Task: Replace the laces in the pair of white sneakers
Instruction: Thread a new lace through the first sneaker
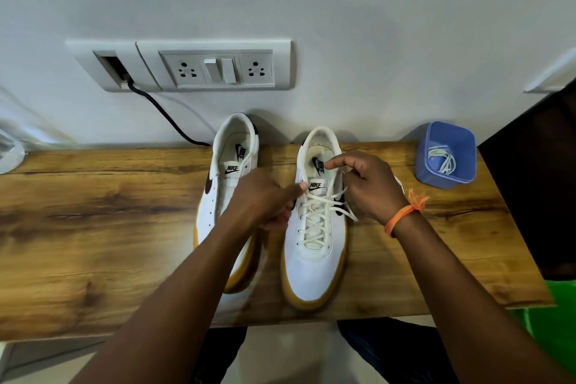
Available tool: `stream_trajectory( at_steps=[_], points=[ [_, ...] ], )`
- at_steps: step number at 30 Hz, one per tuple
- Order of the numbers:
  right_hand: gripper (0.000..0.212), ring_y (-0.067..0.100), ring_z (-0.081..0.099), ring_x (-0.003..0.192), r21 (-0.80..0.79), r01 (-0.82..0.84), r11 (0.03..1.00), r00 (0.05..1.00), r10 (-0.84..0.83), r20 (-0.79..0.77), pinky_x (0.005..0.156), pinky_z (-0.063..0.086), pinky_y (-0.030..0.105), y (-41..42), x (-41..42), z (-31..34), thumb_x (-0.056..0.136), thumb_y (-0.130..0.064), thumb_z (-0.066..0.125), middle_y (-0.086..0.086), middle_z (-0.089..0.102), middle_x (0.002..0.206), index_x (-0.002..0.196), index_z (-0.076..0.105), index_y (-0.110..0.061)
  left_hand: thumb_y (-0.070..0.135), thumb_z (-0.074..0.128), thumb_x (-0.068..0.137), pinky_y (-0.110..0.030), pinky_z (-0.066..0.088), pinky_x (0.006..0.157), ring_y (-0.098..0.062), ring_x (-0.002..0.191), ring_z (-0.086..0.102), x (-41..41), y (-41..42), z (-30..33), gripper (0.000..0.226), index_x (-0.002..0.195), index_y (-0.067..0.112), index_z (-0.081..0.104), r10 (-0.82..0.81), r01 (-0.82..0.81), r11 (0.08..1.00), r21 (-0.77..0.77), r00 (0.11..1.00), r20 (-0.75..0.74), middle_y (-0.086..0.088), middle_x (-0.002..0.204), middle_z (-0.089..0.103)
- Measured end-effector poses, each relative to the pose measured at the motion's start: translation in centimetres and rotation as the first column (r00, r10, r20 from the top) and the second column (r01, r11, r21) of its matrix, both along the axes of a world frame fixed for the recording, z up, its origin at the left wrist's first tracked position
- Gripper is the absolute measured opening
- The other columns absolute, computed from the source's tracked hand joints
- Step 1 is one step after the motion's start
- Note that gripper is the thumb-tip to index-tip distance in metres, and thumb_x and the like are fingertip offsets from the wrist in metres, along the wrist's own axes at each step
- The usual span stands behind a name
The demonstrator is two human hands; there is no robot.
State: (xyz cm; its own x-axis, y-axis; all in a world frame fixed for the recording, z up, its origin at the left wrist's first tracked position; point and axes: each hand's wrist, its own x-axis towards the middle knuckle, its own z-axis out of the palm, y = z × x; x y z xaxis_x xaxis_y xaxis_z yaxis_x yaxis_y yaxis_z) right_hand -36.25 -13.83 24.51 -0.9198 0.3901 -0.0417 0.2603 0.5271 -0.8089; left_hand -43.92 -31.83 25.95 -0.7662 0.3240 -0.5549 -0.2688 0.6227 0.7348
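— Sneakers first: where are they?

— Both white sneakers stand on the wooden table [93,227], toes toward me. The laced sneaker [314,259] is the landmark; the unlaced sneaker [230,184] stands just to its left, almost touching it.

— And your hands?

— My left hand [265,206] is curled, its thumb pressed against the laced sneaker's left edge beside the tongue label; the hand lies over the gap between the two shoes. I can't tell whether the fingers underneath grip anything. My right hand [371,187] hovers at the laced sneaker's right side, fingers bent, pinching the white lace [318,221] near the collar. The forefinger reaches out over the shoe's opening. One loose lace end trails off the shoe's right flank. An orange thread bracelet [402,218] is on that wrist.

— Any containers?

— A blue plastic tub [436,178] sits to the right of the laced sneaker, well apart from it, near the table's far edge. Loose white laces [442,159] lie coiled inside.
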Motion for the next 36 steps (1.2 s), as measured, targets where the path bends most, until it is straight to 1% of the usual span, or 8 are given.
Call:
stream_trajectory(
  at_steps=[3, 8, 13, 18, 23, 25, 28, 36],
  points=[
    [0.034, 0.015, 0.062, 0.102, 0.11, -0.06, 0.992, 0.998, 0.064, -0.027, 0.085, 0.042, 0.017, -0.1, 0.2, -0.5, 0.085, 0.009, 0.05, 0.005, 0.07, 0.11, 0.098, 0.075, -0.009, 0.035, 0.079, 0.083, -0.037, 0.06, 0.056, -0.029, 0.057, 0.07, 0.4, 0.1, -0.5, 0.043, 0.076, -0.006, 0.068, 0.031, -0.036, 0.999, 0.031, 0.991, 0.127, -0.018, 0.07, 0.072],
    [0.031, 0.024, 0.061, 0.109, 0.149, -0.101, 0.984, 0.994, 0.106, -0.025, 0.09, 0.041, 0.019, -0.2, 0.1, -0.6, 0.085, 0.013, 0.051, 0.011, 0.069, 0.113, 0.097, 0.075, -0.003, 0.013, 0.076, 0.086, -0.026, 0.055, 0.047, -0.022, 0.052, 0.062, 0.3, 0.6, -0.5, 0.026, 0.087, -0.012, 0.066, 0.163, -0.186, 0.964, 0.193, 0.978, 0.128, -0.023, 0.075, 0.069],
    [0.034, 0.024, 0.059, 0.116, 0.129, -0.12, 0.984, 0.993, 0.119, 0.01, 0.097, 0.039, 0.021, 0.2, 0.2, -0.7, 0.084, 0.015, 0.05, 0.011, 0.067, 0.118, 0.098, 0.075, -0.003, 0.012, 0.069, 0.091, -0.033, 0.055, 0.053, -0.021, 0.052, 0.06, -1.0, 0.4, -0.8, 0.02, 0.076, -0.001, 0.066, 0.235, -0.21, 0.935, 0.287, 0.971, -0.054, -0.012, 0.061, 0.064],
    [0.035, 0.022, 0.059, 0.116, 0.126, -0.125, 0.984, 0.992, 0.123, 0.027, 0.096, 0.039, 0.018, 0.1, 0.2, -0.6, 0.083, 0.014, 0.051, 0.009, 0.067, 0.119, 0.099, 0.076, -0.005, 0.02, 0.065, 0.094, -0.029, 0.045, 0.053, -0.015, 0.052, 0.057, -2.7, -0.5, 0.4, 0.022, 0.075, 0.009, 0.064, 0.478, -0.359, 0.822, 0.442, 0.856, -0.194, -0.005, 0.059, 0.062],
    [0.035, 0.019, 0.058, 0.116, 0.12, -0.114, 0.986, 0.993, 0.109, 0.049, 0.09, 0.035, 0.003, 0.2, 0.1, -0.6, 0.084, 0.013, 0.052, 0.006, 0.067, 0.12, 0.098, 0.076, -0.008, 0.039, 0.072, 0.087, -0.034, 0.058, 0.052, -0.019, 0.046, 0.062, -1.7, -0.4, -0.5, 0.039, 0.078, 0.002, 0.069, 0.15, -0.12, 0.981, 0.154, 0.967, -0.207, -0.013, 0.06, 0.066],
    [0.034, 0.019, 0.058, 0.116, 0.124, -0.116, 0.985, 0.993, 0.111, 0.048, 0.092, 0.037, 0.009, 0.2, 0.2, -0.4, 0.084, 0.012, 0.052, 0.006, 0.066, 0.12, 0.098, 0.076, -0.008, 0.043, 0.076, 0.083, -0.037, 0.059, 0.055, -0.024, 0.049, 0.067, -1.0, -0.2, -0.7, 0.048, 0.07, -0.002, 0.067, 0.053, -0.049, 0.998, 0.025, 0.98, -0.191, -0.015, 0.059, 0.068],
    [0.032, 0.017, 0.058, 0.115, 0.12, -0.114, 0.986, 0.993, 0.109, 0.046, 0.094, 0.038, 0.016, 0.1, 0.1, -0.3, 0.086, 0.01, 0.053, 0.005, 0.066, 0.121, 0.098, 0.076, -0.009, 0.034, 0.081, 0.08, -0.037, 0.059, 0.054, -0.03, 0.053, 0.069, 0.1, 0.4, -0.9, 0.045, 0.07, -0.008, 0.066, 0.038, -0.028, 0.995, 0.097, 0.995, -0.096, -0.019, 0.062, 0.069],
    [0.032, 0.017, 0.058, 0.117, 0.142, -0.132, 0.981, 0.99, 0.125, 0.058, 0.093, 0.036, 0.011, 0.1, 0.0, -0.4, 0.086, 0.009, 0.054, 0.004, 0.066, 0.123, 0.1, 0.075, -0.01, 0.017, 0.075, 0.086, -0.035, 0.062, 0.058, -0.023, 0.058, 0.068, 0.2, 1.1, -1.2, 0.019, 0.078, 0.001, 0.069, 0.066, -0.053, 0.994, 0.1, 0.99, -0.121, -0.013, 0.067, 0.071]
  ],
)
